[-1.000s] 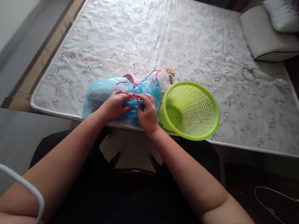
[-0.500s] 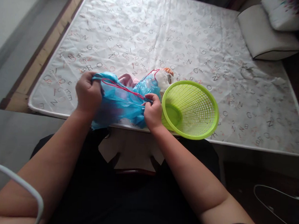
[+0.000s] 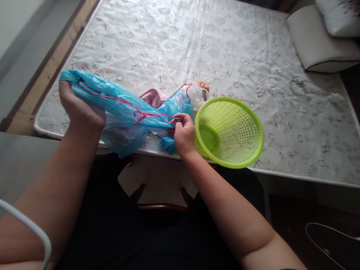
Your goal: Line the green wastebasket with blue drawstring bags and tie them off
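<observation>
The mattress (image 3: 231, 53) supports a lime-green mesh basket (image 3: 230, 133). At its near edge, the blue plastic bag (image 3: 107, 89) spans both hands, apparently for tension. Left hand (image 3: 80, 106): fingers hidden by film; opening indeterminable. Right hand (image 3: 184, 134): fingers closed, pinching bag and red drawstring (image 3: 141, 116).

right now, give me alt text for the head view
A blue plastic bag with a red drawstring is stretched between a person's left hand, its fingers hidden by plastic, and right hand, which pinches the other end. A green basket sits just right of the right hand, on a letter-print mattress.
</observation>
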Available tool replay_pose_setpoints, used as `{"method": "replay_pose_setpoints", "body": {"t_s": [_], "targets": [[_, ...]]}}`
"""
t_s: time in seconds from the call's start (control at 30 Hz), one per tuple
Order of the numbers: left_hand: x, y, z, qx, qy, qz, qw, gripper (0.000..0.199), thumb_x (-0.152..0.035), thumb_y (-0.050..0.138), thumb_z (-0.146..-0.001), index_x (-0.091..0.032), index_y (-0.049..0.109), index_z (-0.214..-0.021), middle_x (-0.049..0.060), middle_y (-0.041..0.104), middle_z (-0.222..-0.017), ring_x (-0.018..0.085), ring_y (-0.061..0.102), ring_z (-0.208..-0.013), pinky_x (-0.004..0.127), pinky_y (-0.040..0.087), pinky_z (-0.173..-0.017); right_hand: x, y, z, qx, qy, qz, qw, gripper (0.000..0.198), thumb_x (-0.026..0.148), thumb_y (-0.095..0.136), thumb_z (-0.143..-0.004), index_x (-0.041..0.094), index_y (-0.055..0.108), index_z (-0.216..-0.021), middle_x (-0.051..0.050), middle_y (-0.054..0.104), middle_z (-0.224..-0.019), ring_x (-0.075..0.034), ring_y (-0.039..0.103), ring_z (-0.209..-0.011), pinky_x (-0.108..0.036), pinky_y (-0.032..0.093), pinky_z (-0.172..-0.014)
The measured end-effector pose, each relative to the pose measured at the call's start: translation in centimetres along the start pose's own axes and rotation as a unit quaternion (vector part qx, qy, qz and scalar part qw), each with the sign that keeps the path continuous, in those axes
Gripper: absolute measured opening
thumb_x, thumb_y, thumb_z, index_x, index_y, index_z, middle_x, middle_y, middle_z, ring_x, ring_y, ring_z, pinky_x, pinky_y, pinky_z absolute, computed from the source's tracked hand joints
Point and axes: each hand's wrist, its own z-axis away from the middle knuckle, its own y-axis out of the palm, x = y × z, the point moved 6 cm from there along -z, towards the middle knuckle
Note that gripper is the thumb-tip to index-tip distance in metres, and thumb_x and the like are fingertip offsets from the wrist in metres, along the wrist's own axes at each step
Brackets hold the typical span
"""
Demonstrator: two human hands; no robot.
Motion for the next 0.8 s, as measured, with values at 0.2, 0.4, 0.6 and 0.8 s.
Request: {"method": "replay_pose_setpoints", "body": {"t_s": [0.2,0.4,0.6,0.8], "targets": [[-2.2,2.4,3.6,0.121,0.142,-0.007,0.982,0.096,-0.066,0.068,-0.091,-0.021,0.028,-0.165,0.013,0.044,-0.172,0.030,0.040,-0.160,0.042,0.038,-0.128,1.7,0.5,0.8,0.005,-0.081,-0.005,0.997,0.021,0.028,0.056,-0.096,0.026,0.059,-0.117,-0.005,0.065,-0.108,-0.018,0.068,-0.102,-0.035,0.066,-0.090],[0.2,6.1,6.4,0.357,0.076,-0.183,0.913,0.117,-0.041,0.095,-0.066,-0.028,0.041,-0.169,0.014,0.066,-0.152,0.038,0.060,-0.143,0.047,0.048,-0.120,3.6,0.5,1.9,0.005,-0.139,0.028,0.990,0.014,0.030,0.061,-0.098,0.027,0.059,-0.112,-0.005,0.066,-0.112,-0.020,0.068,-0.108,-0.039,0.063,-0.103],[1.3,7.1,6.9,0.417,0.032,-0.230,0.879,0.027,-0.033,0.070,-0.082,-0.022,0.082,-0.103,0.003,0.081,-0.099,0.027,0.075,-0.097,0.039,0.057,-0.099,4.5,2.0,3.4,0.093,-0.197,0.022,0.976,0.021,0.035,0.061,-0.100,0.030,0.056,-0.120,-0.007,0.066,-0.127,-0.023,0.068,-0.122,-0.041,0.064,-0.100],[0.0,1.8,2.9,0.106,-0.056,-0.066,0.991,0.022,-0.039,0.068,-0.088,-0.018,0.071,-0.093,0.001,0.077,-0.098,0.024,0.070,-0.111,0.033,0.057,-0.096,2.1,1.8,2.4,0.069,-0.137,0.045,0.987,0.062,0.054,0.066,-0.102,0.034,0.039,-0.153,-0.013,0.053,-0.153,-0.025,0.066,-0.130,-0.040,0.064,-0.101]]}}
